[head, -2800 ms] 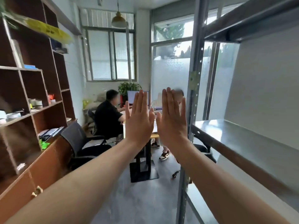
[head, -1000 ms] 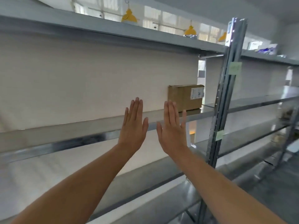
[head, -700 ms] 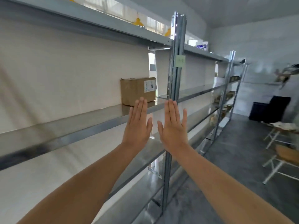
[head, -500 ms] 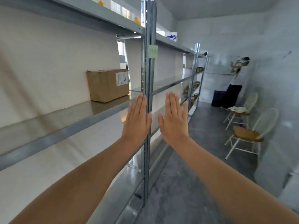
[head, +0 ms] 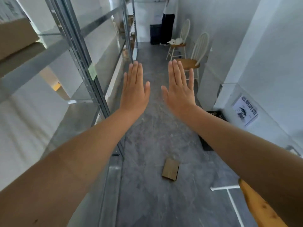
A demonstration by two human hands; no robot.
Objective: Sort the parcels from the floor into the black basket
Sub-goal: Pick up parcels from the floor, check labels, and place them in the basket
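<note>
A flat brown cardboard parcel (head: 170, 171) lies on the grey floor below my outstretched arms. A black basket (head: 216, 114) stands on the floor by the right wall, mostly hidden behind my right forearm. My left hand (head: 134, 90) and my right hand (head: 179, 90) are held up side by side in the air, backs toward me, fingers straight, both holding nothing and well above the parcel.
A metal shelf rack (head: 78, 51) runs along the left, with a cardboard box (head: 14, 36) on a shelf. Two white chairs (head: 193, 58) stand by the right wall. A person (head: 168, 22) stands beside a black bin (head: 155, 34) at the far end.
The view has swung right and tilted down from the shelves to the aisle floor, bringing the parcel and basket into sight. My hands have stayed raised and flat, now a little further apart.
</note>
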